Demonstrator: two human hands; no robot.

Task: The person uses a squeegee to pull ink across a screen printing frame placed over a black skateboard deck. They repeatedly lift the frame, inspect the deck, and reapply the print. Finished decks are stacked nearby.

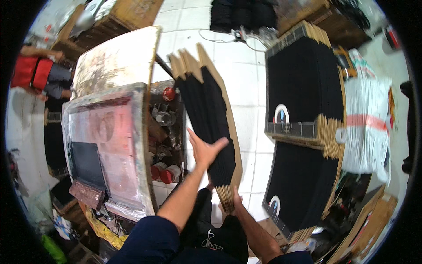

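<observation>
A bundle of long, thin brown boards covered with black cloth (203, 110) stands in front of me, with bare pointed board ends at the far side and more bare ends near my body. My left hand (205, 150) lies against the black cloth at the bundle's left side, its fingers and thumb spread apart. Low on the right side, my right hand (238, 203) holds the near end of the bare boards (225, 196); most of its fingers are hidden behind them.
To the left is a framed printing screen (147, 145) with dark ink and a brown block (87, 194). Jars (169, 174) stand on a shelf beside it. On the right lie stacks of cloth-covered boards (303, 83) and a white sack (367, 132). A person in red (30, 72) is at far left.
</observation>
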